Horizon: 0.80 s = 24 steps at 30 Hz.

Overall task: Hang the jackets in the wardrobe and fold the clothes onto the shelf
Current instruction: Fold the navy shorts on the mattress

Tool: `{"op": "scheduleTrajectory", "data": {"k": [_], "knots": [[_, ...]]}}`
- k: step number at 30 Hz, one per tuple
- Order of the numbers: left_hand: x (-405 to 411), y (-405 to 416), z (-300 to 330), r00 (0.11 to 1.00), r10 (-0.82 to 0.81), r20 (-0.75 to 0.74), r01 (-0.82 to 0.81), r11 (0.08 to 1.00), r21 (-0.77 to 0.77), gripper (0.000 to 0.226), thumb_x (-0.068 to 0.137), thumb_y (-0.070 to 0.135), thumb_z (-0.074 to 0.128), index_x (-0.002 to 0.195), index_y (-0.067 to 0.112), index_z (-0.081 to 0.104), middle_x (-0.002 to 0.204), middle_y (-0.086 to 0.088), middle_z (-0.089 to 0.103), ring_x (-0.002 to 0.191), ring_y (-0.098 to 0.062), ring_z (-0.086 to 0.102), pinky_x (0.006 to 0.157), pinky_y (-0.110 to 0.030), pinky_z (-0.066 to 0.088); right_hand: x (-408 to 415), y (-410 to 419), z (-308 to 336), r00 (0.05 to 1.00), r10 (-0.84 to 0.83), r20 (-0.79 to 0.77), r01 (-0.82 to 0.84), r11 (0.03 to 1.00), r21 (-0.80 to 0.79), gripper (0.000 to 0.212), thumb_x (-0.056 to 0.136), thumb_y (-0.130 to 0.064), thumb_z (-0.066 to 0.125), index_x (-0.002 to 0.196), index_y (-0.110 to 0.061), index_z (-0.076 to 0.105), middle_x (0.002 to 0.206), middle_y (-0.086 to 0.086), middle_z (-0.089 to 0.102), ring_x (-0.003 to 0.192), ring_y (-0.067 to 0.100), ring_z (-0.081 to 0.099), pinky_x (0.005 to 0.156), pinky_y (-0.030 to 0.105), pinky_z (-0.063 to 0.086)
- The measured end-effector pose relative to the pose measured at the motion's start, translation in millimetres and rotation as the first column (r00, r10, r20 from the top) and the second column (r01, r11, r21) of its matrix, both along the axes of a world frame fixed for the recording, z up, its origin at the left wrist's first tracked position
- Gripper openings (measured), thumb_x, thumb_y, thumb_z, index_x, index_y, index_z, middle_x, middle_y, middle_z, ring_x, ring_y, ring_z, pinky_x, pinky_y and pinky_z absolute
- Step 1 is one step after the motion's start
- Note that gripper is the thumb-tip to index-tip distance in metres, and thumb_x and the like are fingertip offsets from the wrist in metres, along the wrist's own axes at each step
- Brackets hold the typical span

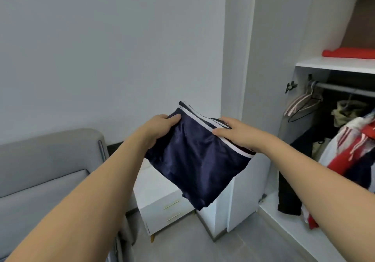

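A folded navy garment with white stripes hangs in the air between both my hands. My left hand grips its left edge, thumb on top. My right hand holds its right edge by the striped band, fingers curled over it. To the right stands the open wardrobe, with a white shelf that carries a folded red garment. Under the shelf a rail holds several empty hangers and hung jackets in white, red and dark colours.
A white bedside cabinet with two drawers stands below the garment against the wall. A grey upholstered bed headboard fills the lower left. The wardrobe's white side panel rises just right of my right hand. Grey floor lies in front.
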<state>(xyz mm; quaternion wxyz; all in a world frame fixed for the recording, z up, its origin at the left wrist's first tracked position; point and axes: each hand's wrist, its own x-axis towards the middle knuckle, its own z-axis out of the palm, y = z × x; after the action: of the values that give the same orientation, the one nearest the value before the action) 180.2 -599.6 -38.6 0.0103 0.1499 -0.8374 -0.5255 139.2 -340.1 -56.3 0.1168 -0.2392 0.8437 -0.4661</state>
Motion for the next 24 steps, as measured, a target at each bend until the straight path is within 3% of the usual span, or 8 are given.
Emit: {"op": "scheduleTrajectory", "data": {"k": [3,6,9,15,18,20,24], "knots": [[-29.8,49.1,5.7,0.977,-0.045,-0.210,0.044,0.999,-0.012,0.038,0.092,0.055,0.058,0.094,0.018,0.066,0.090,0.002,0.073,0.083,-0.019,0.070,0.065,-0.029,0.053,-12.8,40.6,8.9,0.992,-0.106,0.064,0.106,0.994,-0.007,0.016,0.091,-0.043,0.061,0.106,-0.039,0.064,0.096,-0.012,0.075,0.084,0.012,0.073,0.072,0.027,0.057],[-63.0,103.1,22.6,0.926,-0.125,-0.356,0.085,0.988,-0.126,0.043,0.092,0.055,0.053,0.087,0.013,0.060,0.085,-0.001,0.068,0.075,-0.019,0.063,0.068,-0.034,0.050,-32.3,92.7,19.6,0.966,-0.255,0.048,0.254,0.967,0.013,0.032,0.087,-0.047,0.063,0.105,-0.022,0.069,0.091,-0.001,0.077,0.081,0.021,0.075,0.078,0.037,0.060],[-97.8,163.9,46.0,0.862,-0.224,-0.455,0.094,0.952,-0.290,0.043,0.094,0.056,0.048,0.083,0.015,0.055,0.079,0.002,0.063,0.072,-0.017,0.059,0.062,-0.033,0.042,-49.1,146.1,33.6,0.941,-0.338,-0.006,0.337,0.940,-0.045,0.037,0.078,-0.048,0.062,0.103,-0.021,0.068,0.092,0.001,0.076,0.083,0.021,0.074,0.079,0.037,0.058],[-169.7,300.8,105.9,0.691,-0.438,-0.575,0.017,0.805,-0.593,0.043,0.098,0.058,0.041,0.077,0.021,0.047,0.074,0.005,0.055,0.067,-0.012,0.051,0.054,-0.031,0.031,-78.1,261.9,71.2,0.919,-0.393,-0.009,0.380,0.895,-0.233,0.034,0.073,-0.034,0.063,0.106,-0.027,0.066,0.093,-0.001,0.077,0.083,0.017,0.074,0.066,0.027,0.057],[-202.8,364.1,136.8,0.596,-0.515,-0.616,-0.010,0.762,-0.648,0.047,0.098,0.061,0.039,0.080,0.018,0.051,0.072,0.005,0.055,0.066,-0.014,0.052,0.054,-0.032,0.031,-92.0,311.4,87.5,0.904,-0.426,-0.026,0.394,0.857,-0.332,0.057,0.072,-0.046,0.081,0.122,-0.032,0.060,0.107,-0.007,0.074,0.095,0.016,0.073,0.077,0.031,0.059],[-222.1,404.2,152.2,0.533,-0.573,-0.623,-0.012,0.731,-0.683,0.048,0.097,0.061,0.039,0.079,0.018,0.050,0.072,0.005,0.055,0.066,-0.016,0.051,0.054,-0.032,0.031,-101.6,341.6,95.7,0.882,-0.470,-0.028,0.426,0.821,-0.380,0.064,0.070,-0.051,0.083,0.126,-0.030,0.059,0.112,-0.005,0.073,0.099,0.018,0.072,0.084,0.037,0.058],[-263.2,470.3,177.4,0.421,-0.683,-0.597,-0.034,0.646,-0.763,0.050,0.098,0.064,0.033,0.085,0.018,0.049,0.072,0.005,0.051,0.068,-0.022,0.051,0.056,-0.034,0.033,-128.4,397.0,109.2,0.830,-0.557,0.016,0.487,0.712,-0.505,0.037,0.084,-0.036,0.076,0.118,-0.025,0.065,0.106,0.001,0.075,0.096,0.023,0.073,0.084,0.040,0.057]]}}
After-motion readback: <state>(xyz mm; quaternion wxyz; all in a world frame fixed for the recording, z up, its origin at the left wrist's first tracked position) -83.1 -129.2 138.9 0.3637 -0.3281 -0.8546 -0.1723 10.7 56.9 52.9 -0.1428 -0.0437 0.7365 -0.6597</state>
